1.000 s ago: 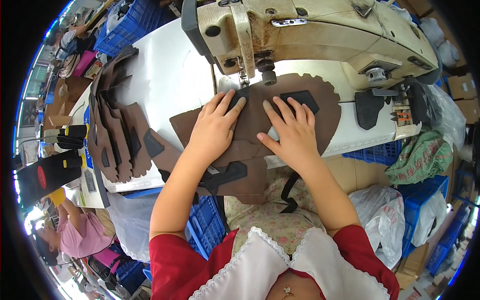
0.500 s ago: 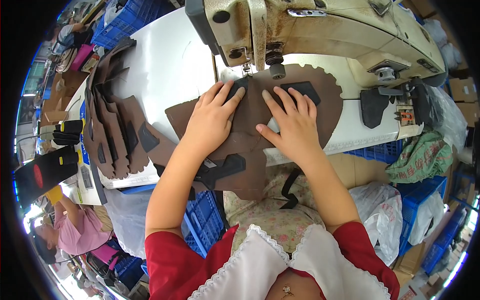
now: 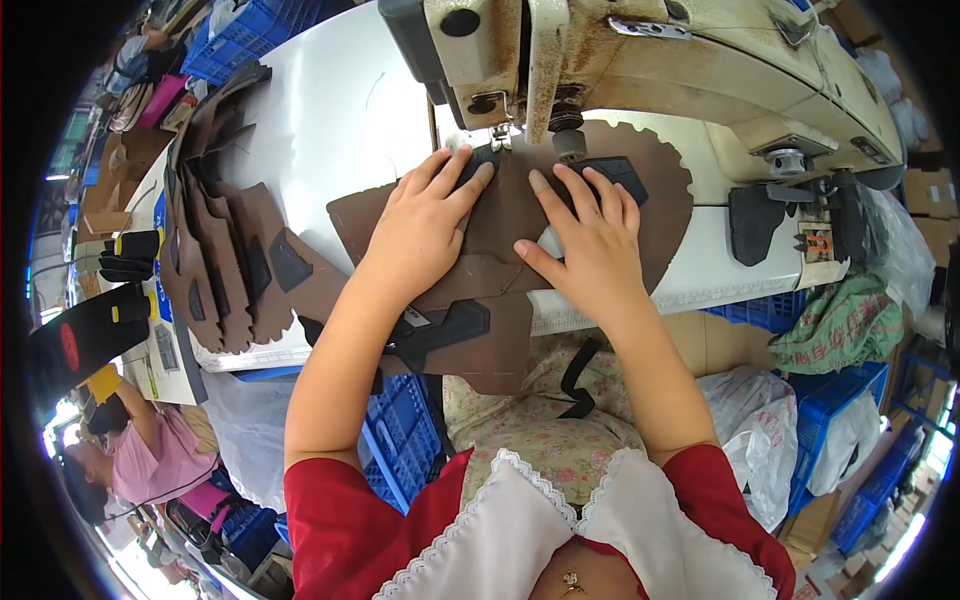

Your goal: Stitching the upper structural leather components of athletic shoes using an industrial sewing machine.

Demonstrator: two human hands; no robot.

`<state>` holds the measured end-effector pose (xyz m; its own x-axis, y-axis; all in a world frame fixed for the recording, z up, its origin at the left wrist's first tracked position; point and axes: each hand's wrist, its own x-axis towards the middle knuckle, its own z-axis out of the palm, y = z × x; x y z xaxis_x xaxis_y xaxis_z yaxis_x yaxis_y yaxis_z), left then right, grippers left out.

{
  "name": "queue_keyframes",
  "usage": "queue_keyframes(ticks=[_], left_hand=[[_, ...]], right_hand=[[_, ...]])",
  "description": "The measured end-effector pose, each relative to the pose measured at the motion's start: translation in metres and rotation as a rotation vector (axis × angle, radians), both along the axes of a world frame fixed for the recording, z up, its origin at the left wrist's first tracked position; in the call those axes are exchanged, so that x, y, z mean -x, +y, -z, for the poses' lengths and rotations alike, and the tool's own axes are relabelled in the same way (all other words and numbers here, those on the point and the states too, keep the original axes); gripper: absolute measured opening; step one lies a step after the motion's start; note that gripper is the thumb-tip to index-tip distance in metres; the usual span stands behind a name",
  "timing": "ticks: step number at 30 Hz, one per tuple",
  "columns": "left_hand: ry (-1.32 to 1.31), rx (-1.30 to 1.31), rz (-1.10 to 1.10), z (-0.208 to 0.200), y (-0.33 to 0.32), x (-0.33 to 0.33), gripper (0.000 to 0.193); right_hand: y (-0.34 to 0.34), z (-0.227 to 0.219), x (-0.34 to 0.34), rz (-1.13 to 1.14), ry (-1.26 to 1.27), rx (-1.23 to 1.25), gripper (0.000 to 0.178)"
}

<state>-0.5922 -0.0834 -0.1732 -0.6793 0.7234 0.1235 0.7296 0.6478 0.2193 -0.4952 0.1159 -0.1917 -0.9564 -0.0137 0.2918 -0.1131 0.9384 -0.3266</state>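
The brown piece [image 3: 508, 220] lay on the white counter [image 3: 330, 120], right by the metal foot [image 3: 502, 138] of the sewing machine [image 3: 690, 70]. The left hand [image 3: 425, 230] and right hand [image 3: 592, 245] rested on it, each grip wide, fingers spread. A dark-brown stack [image 3: 215, 240] sat leftward, a green sack [image 3: 840, 322] off right.

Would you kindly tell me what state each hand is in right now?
Left hand: open, palm down on the brown piece.
Right hand: open, palm down on the same piece.

Brown, partly notch-edged panel [image 3: 510, 225] with black patches [image 3: 617, 178], flat on the white tabletop [image 3: 320, 130]
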Motion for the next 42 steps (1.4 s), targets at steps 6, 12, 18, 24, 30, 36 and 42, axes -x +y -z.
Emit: queue_keyframes(ticks=[6, 12, 18, 24, 30, 36, 42], left_hand=[[-0.004, 0.001, 0.003, 0.0013, 0.002, 0.0011, 0.047], [-0.007, 0.011, 0.001, -0.0018, 0.0025, 0.0012, 0.048], [0.024, 0.029, 0.019, -0.0012, 0.0041, 0.0002, 0.055], [0.03, 0.069, 0.021, -0.0057, 0.0058, -0.0013, 0.059], [0.042, 0.079, 0.015, -0.0062, 0.0061, -0.0003, 0.059], [0.044, 0.084, 0.018, -0.0048, 0.0056, 0.0011, 0.058], [0.042, 0.079, 0.025, -0.0049, 0.0046, -0.0004, 0.058]], right_hand=[[0.002, 0.0018, 0.0004, 0.004, -0.004, -0.003, 0.064], [0.0021, 0.0023, 0.0009, 0.004, 0.001, -0.001, 0.064], [0.0027, 0.0014, 0.0003, 0.002, -0.013, -0.002, 0.064], [0.0019, 0.0013, -0.0012, 0.002, -0.011, -0.008, 0.064], [0.0021, 0.0011, 0.0002, 0.001, -0.008, -0.003, 0.063], [0.0019, 0.0024, 0.0003, 0.002, -0.01, -0.011, 0.064], [0.0015, 0.0035, -0.0009, 0.003, -0.013, -0.016, 0.063]])
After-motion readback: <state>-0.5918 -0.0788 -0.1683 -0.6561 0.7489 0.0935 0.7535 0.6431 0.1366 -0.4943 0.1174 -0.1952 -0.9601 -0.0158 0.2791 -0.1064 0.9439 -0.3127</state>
